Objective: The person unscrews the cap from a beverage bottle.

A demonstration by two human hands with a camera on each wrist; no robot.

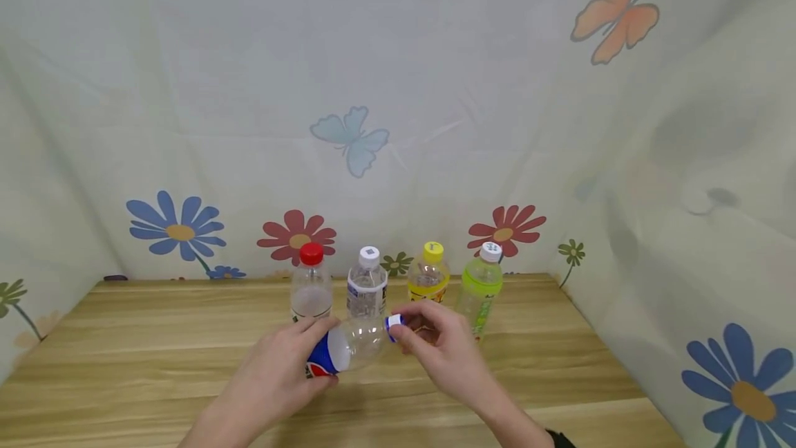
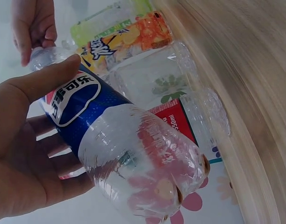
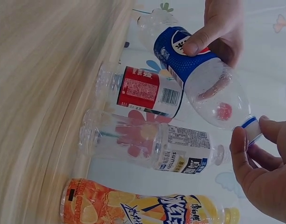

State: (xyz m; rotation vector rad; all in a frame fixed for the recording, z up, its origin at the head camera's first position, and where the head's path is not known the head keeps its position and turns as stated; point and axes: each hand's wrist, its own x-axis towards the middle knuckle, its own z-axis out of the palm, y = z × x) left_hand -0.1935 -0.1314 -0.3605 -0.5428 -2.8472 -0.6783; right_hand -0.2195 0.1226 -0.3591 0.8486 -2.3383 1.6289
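Bottles [image 1: 367, 292], seemingly empty, stand partly screened by hands [image 1: 440, 343] and blue-labelled bottle [image 1: 348, 347].

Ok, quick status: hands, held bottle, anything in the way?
Left hand gripping the blue-labelled bottle, tilted. Right hand pinching its blue-and-white cap. Four capped bottles standing just behind; none seems to block either hand.

Four bottles [image 1: 367, 292] in a row on the table [image 1: 155, 344], behind the bottle [image 1: 362, 344] between my left hand [image 1: 273, 368] and right hand [image 1: 446, 351].
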